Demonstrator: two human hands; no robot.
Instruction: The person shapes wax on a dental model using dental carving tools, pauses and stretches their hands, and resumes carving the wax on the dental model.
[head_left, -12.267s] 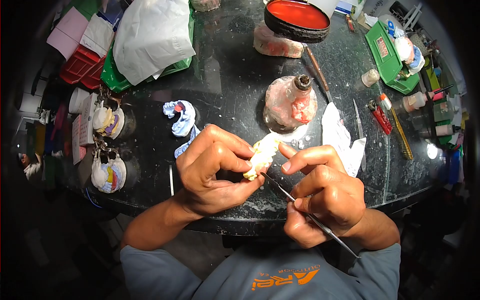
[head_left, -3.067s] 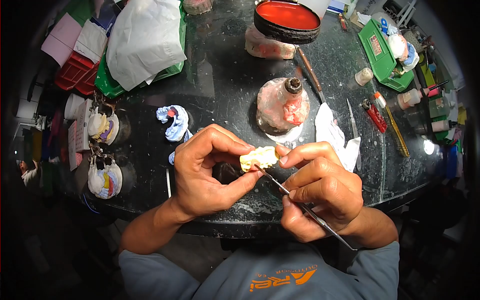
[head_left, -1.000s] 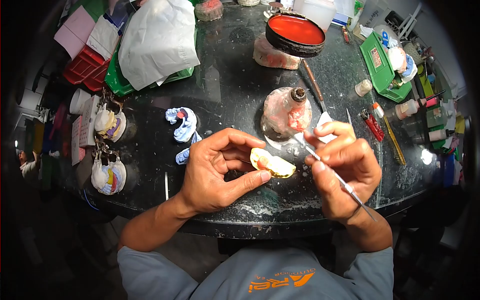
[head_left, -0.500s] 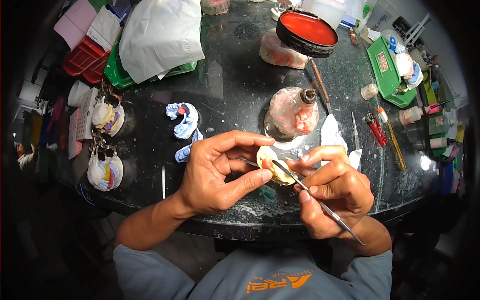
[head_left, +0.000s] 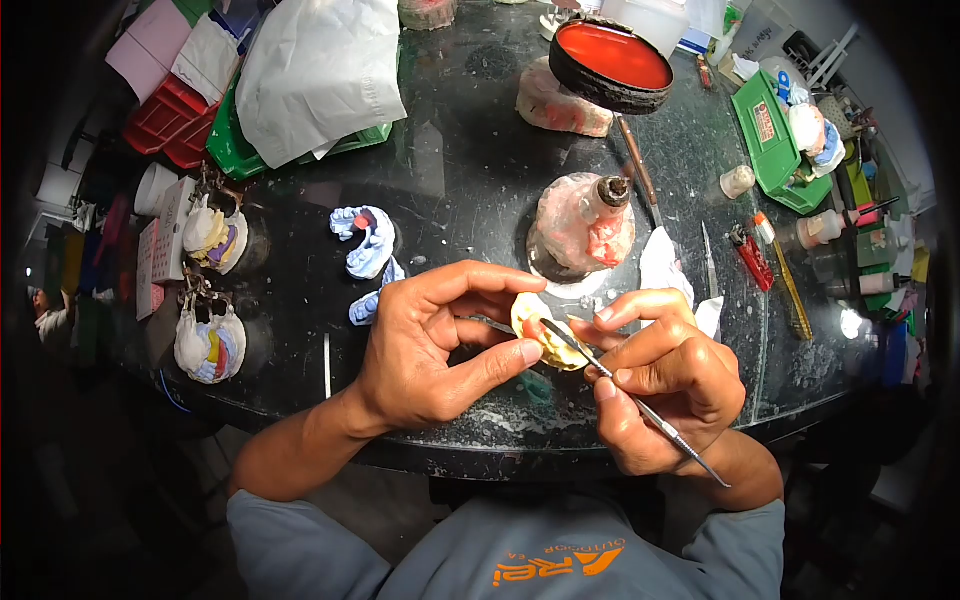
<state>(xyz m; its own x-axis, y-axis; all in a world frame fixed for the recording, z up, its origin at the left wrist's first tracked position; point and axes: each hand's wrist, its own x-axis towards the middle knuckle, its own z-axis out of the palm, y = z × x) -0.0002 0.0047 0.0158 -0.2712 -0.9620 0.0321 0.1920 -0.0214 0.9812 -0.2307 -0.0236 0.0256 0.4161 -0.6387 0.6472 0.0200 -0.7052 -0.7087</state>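
My left hand (head_left: pixel 425 345) is closed on a yellow dental cast (head_left: pixel 527 309), pinching its left side between thumb and fingers. In my right hand (head_left: pixel 672 385) is a thin metal dental carving tool (head_left: pixel 655 420), gripped like a pen. The tool's dark upper end lies over the cast's face, and its hooked lower end points towards me. My right fingertips are close to the cast's right edge; whether they touch it I cannot tell. Just beyond the cast stands a wax-smeared spirit burner (head_left: pixel 575 225) with a dark wick holder.
Blue dental casts (head_left: pixel 372 245) lie beyond my left hand. Further left are two articulated models (head_left: pixel 212 340). A pan of red wax (head_left: pixel 612 55) is raised behind the burner. On the right are a knife (head_left: pixel 710 258), a white cloth (head_left: pixel 662 268) and a green bin (head_left: pixel 762 130).
Almost nothing differs. The cast, the carving tool and my right hand have shifted very slightly; both grips are the same.
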